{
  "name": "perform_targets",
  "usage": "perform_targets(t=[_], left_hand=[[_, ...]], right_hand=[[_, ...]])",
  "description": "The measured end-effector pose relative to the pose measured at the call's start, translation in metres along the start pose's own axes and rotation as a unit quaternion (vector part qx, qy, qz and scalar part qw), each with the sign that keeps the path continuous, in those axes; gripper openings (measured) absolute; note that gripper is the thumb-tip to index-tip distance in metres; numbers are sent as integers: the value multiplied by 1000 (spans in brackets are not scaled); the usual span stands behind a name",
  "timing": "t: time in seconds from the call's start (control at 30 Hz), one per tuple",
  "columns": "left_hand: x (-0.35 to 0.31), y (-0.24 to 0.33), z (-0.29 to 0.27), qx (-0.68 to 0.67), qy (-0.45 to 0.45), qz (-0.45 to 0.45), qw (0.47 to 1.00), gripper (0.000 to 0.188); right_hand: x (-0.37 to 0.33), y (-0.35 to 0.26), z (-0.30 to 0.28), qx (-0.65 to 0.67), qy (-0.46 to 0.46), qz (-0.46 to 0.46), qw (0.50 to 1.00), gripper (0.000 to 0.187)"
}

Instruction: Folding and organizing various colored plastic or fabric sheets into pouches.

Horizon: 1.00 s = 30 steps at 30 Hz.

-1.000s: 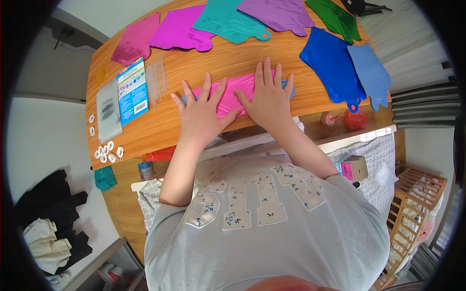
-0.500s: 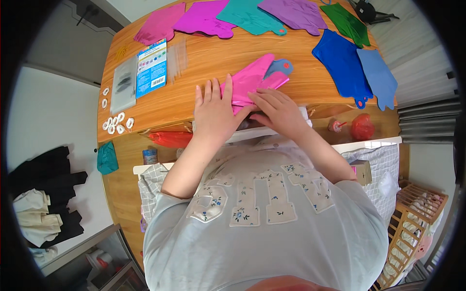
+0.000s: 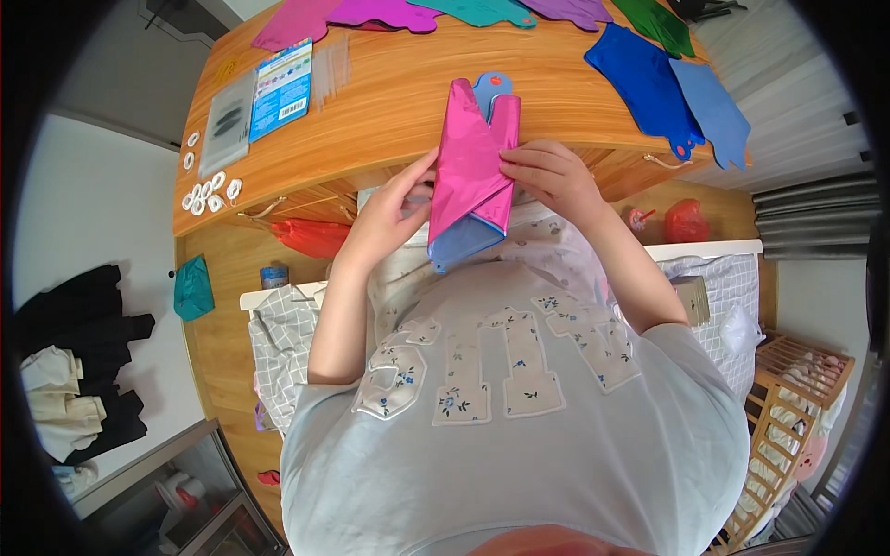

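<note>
A folded foil balloon (image 3: 471, 176), shiny pink outside with blue showing at both ends, overhangs the table's near edge in front of me. A blue tab with a red dot sticks out at its far end. At its right edge my right hand (image 3: 553, 181) pinches the foil between thumb and fingers. My left hand (image 3: 394, 218) is curved against the left edge, its fingertips partly hidden by the foil and its thumb lower down. Flat foil balloons lie beyond: a dark blue one (image 3: 646, 88), a lighter blue one (image 3: 712, 111) and a teal one (image 3: 477, 9).
At the table's left are a blue printed card (image 3: 281, 90), a clear plastic pouch (image 3: 225, 130) and several white ribbon rolls (image 3: 201, 196). A green foil balloon (image 3: 654, 23) lies far right. Below the table edge hangs a red bag (image 3: 312, 236); a wooden rack (image 3: 788, 408) stands lower right.
The folded balloon has turned more upright and come toward me, past the table edge. My hands have gone from pressing on top of it to its two sides. The view has shifted slightly.
</note>
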<state>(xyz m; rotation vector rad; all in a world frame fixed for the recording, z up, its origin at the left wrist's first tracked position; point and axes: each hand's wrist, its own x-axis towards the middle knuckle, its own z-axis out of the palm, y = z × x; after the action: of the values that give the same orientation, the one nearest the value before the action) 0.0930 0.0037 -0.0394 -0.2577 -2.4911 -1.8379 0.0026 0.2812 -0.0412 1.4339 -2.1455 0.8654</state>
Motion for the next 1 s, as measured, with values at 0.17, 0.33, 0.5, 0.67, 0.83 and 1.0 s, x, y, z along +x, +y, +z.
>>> perform_targets(t=[0.17, 0.33, 0.5, 0.67, 0.83, 1.0], left_hand=[[18, -12, 10, 55, -43, 95, 993, 51], [25, -14, 14, 120, -7, 172, 978, 41], [21, -17, 21, 138, 8, 162, 977, 40], [19, -18, 24, 128, 10, 163, 978, 42], [19, -28, 18, 130, -21, 145, 981, 44], [20, -27, 17, 85, -32, 144, 985, 43]], right_hand=[[-8, -2, 3, 62, 29, 9, 998, 40], [-13, -8, 14, 89, 105, 71, 988, 47], [-32, -9, 34, 83, 174, 101, 976, 46], [-41, -2, 33, 108, 111, 102, 983, 44], [-32, -5, 35, 166, 134, 120, 970, 42], [-26, 3, 29, 206, 71, 75, 973, 38]])
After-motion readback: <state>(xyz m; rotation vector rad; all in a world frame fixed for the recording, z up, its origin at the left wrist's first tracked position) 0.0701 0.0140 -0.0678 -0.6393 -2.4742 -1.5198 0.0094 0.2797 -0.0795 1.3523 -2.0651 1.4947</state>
